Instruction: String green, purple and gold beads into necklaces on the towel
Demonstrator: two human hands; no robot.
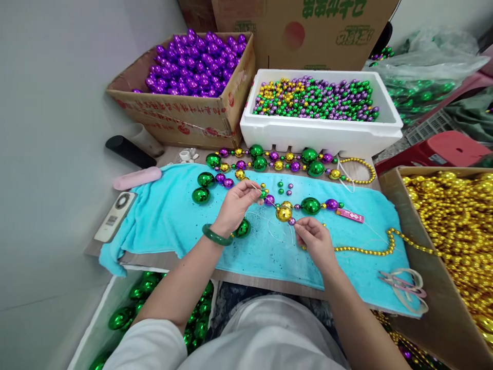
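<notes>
My left hand (238, 204), with a green bangle (216, 235) at its wrist, pinches a thin white string (271, 204) beside a small green bead (263, 194). Between my hands a large gold bead (284, 213) hangs over the towel. My right hand (314, 239) is closed, its fingertips on a small purple bead (291, 221) just below the gold one. A row with a big green bead (310, 206) and a purple bead (332, 204) lies behind. Another green bead (242, 227) rests by my left wrist, partly hidden.
A blue towel (165, 216) covers the table. Finished-looking bead strands (259, 163) lie across its back edge. Behind stand a carton (173, 115) of purple beads and a white foam box (319, 131) of small beads. Scissors (404, 288) lie right, near a carton (427, 221) of gold beads.
</notes>
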